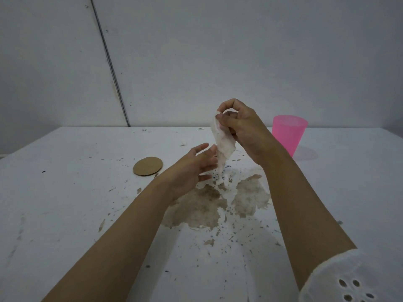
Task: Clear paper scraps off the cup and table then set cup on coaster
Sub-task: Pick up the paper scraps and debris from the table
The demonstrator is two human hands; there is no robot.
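My right hand (242,129) pinches the top of a long white paper scrap (221,149) and holds it up above the table; the scrap's lower end hangs down to the tabletop. Just left of the hanging scrap is my left hand (196,168), fingers spread and relaxed, its fingertips close to or brushing the paper. A pink plastic cup (287,132) stands upright on the table at the right, behind my right wrist. A round brown cardboard coaster (148,166) lies flat to the left of my left hand.
The white table (65,192) has a large brown patch of peeled surface (209,203) in the middle, with several small flecks and paper bits scattered around it. A grey wall rises behind the table's far edge.
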